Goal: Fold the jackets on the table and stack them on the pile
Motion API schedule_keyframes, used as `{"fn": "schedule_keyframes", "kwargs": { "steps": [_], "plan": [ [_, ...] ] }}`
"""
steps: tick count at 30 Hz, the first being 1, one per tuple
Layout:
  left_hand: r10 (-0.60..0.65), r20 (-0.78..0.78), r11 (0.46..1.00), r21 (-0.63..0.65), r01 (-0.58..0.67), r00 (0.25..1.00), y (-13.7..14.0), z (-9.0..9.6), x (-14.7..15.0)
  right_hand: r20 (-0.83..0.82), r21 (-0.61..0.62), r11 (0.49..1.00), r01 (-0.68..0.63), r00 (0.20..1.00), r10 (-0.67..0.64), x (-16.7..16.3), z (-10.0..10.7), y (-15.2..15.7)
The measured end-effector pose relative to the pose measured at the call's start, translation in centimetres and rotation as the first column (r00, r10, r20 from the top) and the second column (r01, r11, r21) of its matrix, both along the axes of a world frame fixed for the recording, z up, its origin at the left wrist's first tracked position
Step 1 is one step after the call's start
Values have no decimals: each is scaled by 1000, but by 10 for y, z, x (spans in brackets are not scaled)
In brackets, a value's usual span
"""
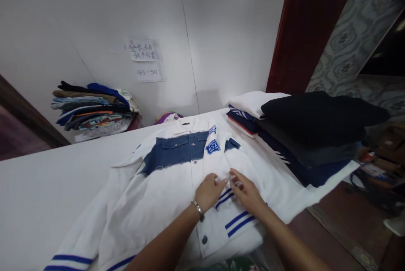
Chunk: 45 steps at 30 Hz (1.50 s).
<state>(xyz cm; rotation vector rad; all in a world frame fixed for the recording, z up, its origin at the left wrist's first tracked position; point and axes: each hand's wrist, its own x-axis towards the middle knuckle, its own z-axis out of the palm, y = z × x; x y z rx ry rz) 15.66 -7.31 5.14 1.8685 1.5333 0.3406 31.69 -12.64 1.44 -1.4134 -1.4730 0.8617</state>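
A white jacket (172,186) with a ragged-edged denim panel across the chest lies front up on the white table, collar away from me. One sleeve (218,163), with blue badges, is folded down over its front; its blue-striped cuff lies near the hem. At the left, the other sleeve (85,216) stretches towards me. My left hand (209,193), with a metal bracelet at the wrist, is over the folded sleeve just above its cuff, fingers loosely bent and thumb apart. Facing it from the right, my right hand (248,195) has its fingers loosely curved and parted by the same sleeve.
Folded clothes (95,108) are piled at the back left against the wall. A larger pile of dark and white garments (310,131) stands on the right side of the table (41,186). Two paper notes (147,60) hang on the wall. A purple item (167,117) shows behind the collar.
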Motion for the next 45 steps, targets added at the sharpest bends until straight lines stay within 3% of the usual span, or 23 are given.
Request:
{"fn": "schedule_keyframes", "kwargs": {
  "steps": [2, 5, 7, 9, 11, 14, 16, 18, 20, 22, 24, 26, 28, 31, 34, 38, 42, 45],
  "plan": [
    [-24, -90, 999, 41, 28, 996, -2, -3, 3, 164, 10, 997, 72, 984, -73, 8, -2, 1],
    [-14, -92, 998, 55, 19, 996, -2, -4, 3, 250, -21, 1000, 3, 968, 2, 13, -5, 1],
    [11, 2, 1000, 13, -11, 1000, -2, -1, 2, 189, 9, 1000, -3, 982, 1, 9, -5, 1],
    [52, 169, 993, -109, -33, 984, -1, 5, 1, 33, 43, 999, 15, 999, -16, 0, -2, 0],
    [109, 384, 959, -282, 4, 917, -2, 12, 1, -152, 76, 997, -21, 988, 33, -13, 3, -1],
    [242, 631, 873, -474, 120, 737, -5, 19, 2, -360, 142, 972, -187, 905, 226, -31, 10, -5],
    [346, 698, 817, -553, 165, 628, -5, 21, 0, -434, 191, 950, -248, 846, 308, -34, 13, -8],
    [414, 719, 792, -587, 170, 558, 0, 27, -8, -425, 208, 960, -189, 866, 263, -24, 14, -12],
    [418, 731, 813, -566, 137, 539, 11, 39, -20, -297, 182, 983, -37, 951, 91, -1, 12, -15],
    [384, 743, 858, -506, 84, 549, 29, 60, -34, -65, 168, 976, 136, 990, -127, 29, 6, -20],
    [328, 780, 902, -426, 67, 532, 55, 88, -46, 153, 151, 954, 259, 947, -281, 57, -1, -26],
    [254, 844, 952, -303, 30, 472, 85, 119, -52, 272, 76, 944, 322, 904, -330, 75, -10, -32],
    [267, 868, 957, -289, -11, 418, 117, 148, -52, 272, -36, 940, 339, 908, -317, 81, -16, -37],
    [286, 905, 956, -291, -31, 314, 160, 182, -41, 118, -109, 947, 303, 950, -291, 73, -17, -40],
    [210, 953, 978, -200, -63, 219, 192, 205, -27, 19, -44, 961, 272, 962, -271, 59, -7, -41],
    [101, 987, 992, -91, -84, 126, 219, 230, -25, 100, 67, 980, 189, 976, -195, 38, 23, -41],
    [36, 989, 990, -15, -140, 144, 235, 248, -50, 237, 127, 990, -60, 971, 29, 3, 58, -34],
    [27, 979, 974, 20, -227, 203, 246, 251, -78, 338, 91, 958, -271, 913, 226, -32, 72, -22]
  ]
}}
